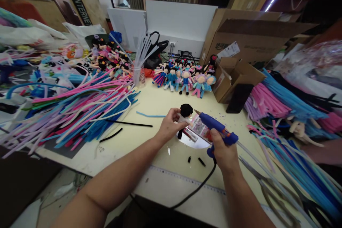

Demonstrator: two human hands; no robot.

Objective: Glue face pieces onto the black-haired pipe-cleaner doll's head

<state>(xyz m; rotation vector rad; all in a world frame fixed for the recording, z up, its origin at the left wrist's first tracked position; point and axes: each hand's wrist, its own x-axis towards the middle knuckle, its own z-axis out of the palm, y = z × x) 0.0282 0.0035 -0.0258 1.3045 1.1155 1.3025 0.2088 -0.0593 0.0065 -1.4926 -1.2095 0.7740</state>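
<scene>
A small doll with black hair and a white body is pinched between the thumb and fingers of my left hand, raised over the table. My right hand grips a blue hot glue gun by its handle. The metal nozzle points left, close beside the doll's head; I cannot tell whether it touches. A clear glue stick sticks out of the gun's rear, and a black cord hangs from the handle. Two short black pipe cleaner pieces lie on the table below. Under the doll is a shiny pink packet.
Colourful pipe cleaners are heaped at left, with more bundles at right. Finished dolls stand at the back near cardboard boxes. A black phone leans there. Scissors lie right of my right forearm; a ruler runs along the front.
</scene>
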